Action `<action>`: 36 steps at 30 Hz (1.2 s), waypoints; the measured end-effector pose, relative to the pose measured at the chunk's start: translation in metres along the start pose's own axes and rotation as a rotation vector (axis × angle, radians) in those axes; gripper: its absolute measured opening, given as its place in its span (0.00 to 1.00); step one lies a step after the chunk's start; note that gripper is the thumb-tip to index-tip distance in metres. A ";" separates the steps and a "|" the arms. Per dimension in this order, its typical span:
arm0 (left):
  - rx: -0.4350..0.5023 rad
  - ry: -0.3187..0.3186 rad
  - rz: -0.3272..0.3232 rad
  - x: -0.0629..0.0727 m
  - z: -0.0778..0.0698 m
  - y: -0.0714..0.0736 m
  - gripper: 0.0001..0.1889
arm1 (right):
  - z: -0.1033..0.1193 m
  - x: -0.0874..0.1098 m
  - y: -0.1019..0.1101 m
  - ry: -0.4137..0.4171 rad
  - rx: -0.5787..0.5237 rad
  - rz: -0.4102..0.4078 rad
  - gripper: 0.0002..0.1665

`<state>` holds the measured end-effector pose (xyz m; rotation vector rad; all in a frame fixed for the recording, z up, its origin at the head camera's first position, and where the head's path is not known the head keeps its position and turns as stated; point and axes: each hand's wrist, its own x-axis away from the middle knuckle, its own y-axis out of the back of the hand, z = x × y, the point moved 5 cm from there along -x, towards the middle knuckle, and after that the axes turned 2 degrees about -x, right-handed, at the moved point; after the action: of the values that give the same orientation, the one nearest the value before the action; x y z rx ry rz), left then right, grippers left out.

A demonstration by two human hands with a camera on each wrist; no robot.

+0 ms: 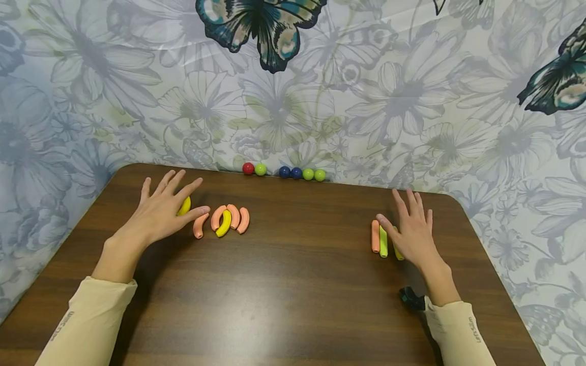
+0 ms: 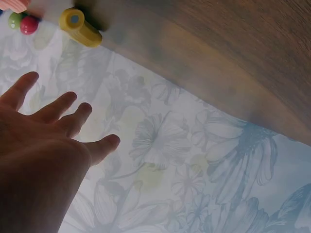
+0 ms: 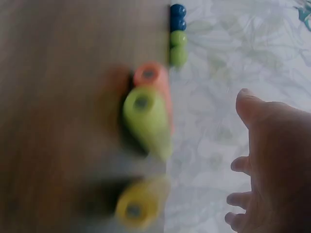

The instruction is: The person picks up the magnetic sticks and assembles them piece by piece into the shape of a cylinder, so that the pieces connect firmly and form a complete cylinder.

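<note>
My left hand (image 1: 160,213) hovers with spread fingers at the table's left, partly over a curved yellow piece (image 1: 184,206). Beside its thumb lies a curved pink piece (image 1: 200,226). Further right, a second curved yellow piece (image 1: 224,224) sits among several more curved pink pieces (image 1: 244,221). On the other side, my right hand (image 1: 414,234) holds nothing, its fingers extended. Left of it are a straight pink piece (image 1: 375,236) and a straight light-green piece (image 1: 383,241). A yellow piece (image 3: 138,206) is partly hidden under this hand in the head view; its end shows a hole.
Along the table's back edge sit a red ball (image 1: 248,168), blue balls (image 1: 296,173) and light-green balls (image 1: 319,175). Behind the brown table (image 1: 284,284) hangs a floral cloth (image 1: 284,107) with butterflies. A black device (image 1: 412,299) is at my right wrist.
</note>
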<state>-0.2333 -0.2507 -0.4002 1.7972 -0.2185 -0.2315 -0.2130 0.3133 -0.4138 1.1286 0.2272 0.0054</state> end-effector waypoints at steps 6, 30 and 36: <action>-0.012 0.005 0.000 0.001 -0.001 0.002 0.46 | 0.023 -0.017 -0.011 0.020 0.014 0.052 0.50; 0.015 -0.021 0.031 0.001 -0.005 -0.009 0.42 | 0.079 -0.044 -0.035 0.099 -0.005 0.099 0.47; 0.021 -0.046 0.037 -0.004 -0.012 -0.010 0.40 | 0.099 -0.061 -0.046 0.123 -0.006 0.110 0.42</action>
<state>-0.2339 -0.2355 -0.4071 1.8086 -0.2881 -0.2455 -0.2592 0.1983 -0.4039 1.1346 0.2743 0.1729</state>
